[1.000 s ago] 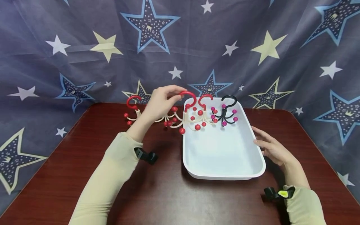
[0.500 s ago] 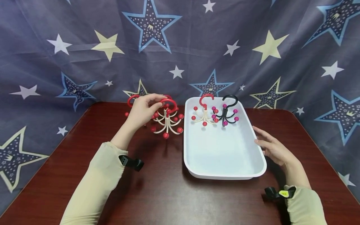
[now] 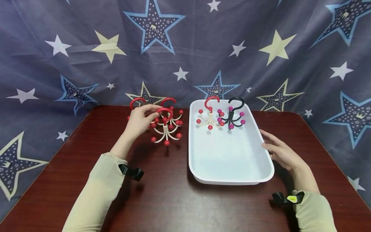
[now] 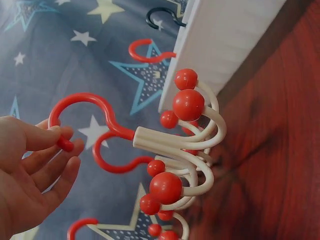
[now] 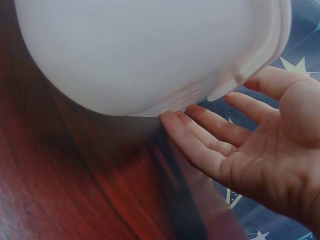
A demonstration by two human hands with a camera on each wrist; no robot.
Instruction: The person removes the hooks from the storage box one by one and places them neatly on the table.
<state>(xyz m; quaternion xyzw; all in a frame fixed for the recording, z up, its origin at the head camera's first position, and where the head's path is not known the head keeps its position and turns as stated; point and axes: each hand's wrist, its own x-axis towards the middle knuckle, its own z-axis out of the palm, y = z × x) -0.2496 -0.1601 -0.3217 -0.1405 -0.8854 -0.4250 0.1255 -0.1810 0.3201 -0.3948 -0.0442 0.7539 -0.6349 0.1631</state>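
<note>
In the head view my left hand (image 3: 138, 122) pinches the red hook of a cream multi-arm hanger (image 3: 166, 130) tipped with red balls. The left wrist view has thumb and fingers at the end of that red hook (image 4: 82, 97), the arms spreading away. A second such hanger (image 3: 168, 100) stands just behind, partly covered; a third hanger (image 3: 136, 101) is mostly behind the hand. Inside the white tray (image 3: 229, 158) are a red-and-cream hanger (image 3: 211, 116) and a black hanger (image 3: 231, 116) with magenta balls. My right hand (image 3: 285, 157) touches the tray's right side, fingers extended.
Under everything is a dark red-brown wooden table (image 3: 162, 199). A blue-grey curtain with stars (image 3: 185, 48) hangs behind its far edge. The tray's raised left wall stands just right of the held hanger.
My left hand has moved left with the hanger, from over the tray's left edge to above the table in front of the other red-hooked hangers. The right hand and tray stay put.
</note>
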